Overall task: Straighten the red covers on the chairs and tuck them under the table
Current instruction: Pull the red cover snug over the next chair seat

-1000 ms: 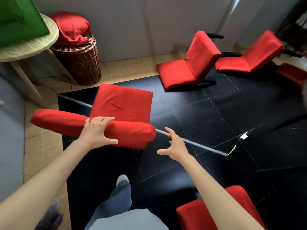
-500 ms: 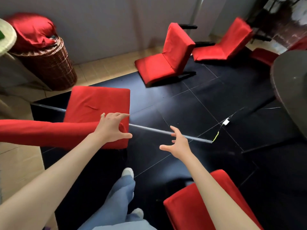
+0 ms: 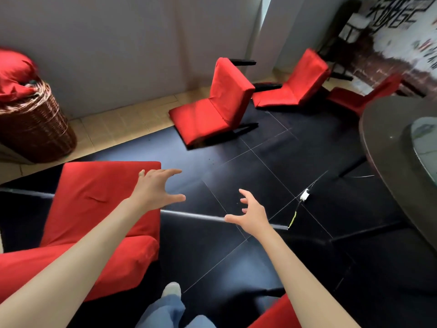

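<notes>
Black tiled floor (image 3: 272, 268) across most of the view, more of it showing than half a second ago. Dark round table (image 3: 387, 162) at the right edge, now larger in frame. Nearest red-covered chair (image 3: 99, 204) at lower left, seat flat on the floor, backrest roll toward the viewer, well apart from the table and not tucked under it. No longer gripped: left hand (image 3: 156, 190) lifted off the backrest since the earlier frame, now held above the seat's right edge, fingers spread wide and slightly curved, holding nothing. Right hand (image 3: 250, 214) out over the floor as before, fingers spread and bent like claws, empty. Second red-covered chair (image 3: 212, 110) upright on its folded base near the wall, covers smooth. Third red-covered chair (image 3: 295, 84) just behind it to the right. Fourth red-covered chair (image 3: 361, 95) farther right, touching or nearly touching the table's edge; cannot tell which. Corner of another red seat (image 3: 276, 313) at the bottom edge beside the right forearm. Wicker basket (image 3: 35, 129) at far left, topped by a red bundle (image 3: 14, 74), shifted lower in the view than before. Thin metal strip (image 3: 201, 217) across the floor, passing under the right hand. Small white plug (image 3: 305, 194) on a cable near the table.
</notes>
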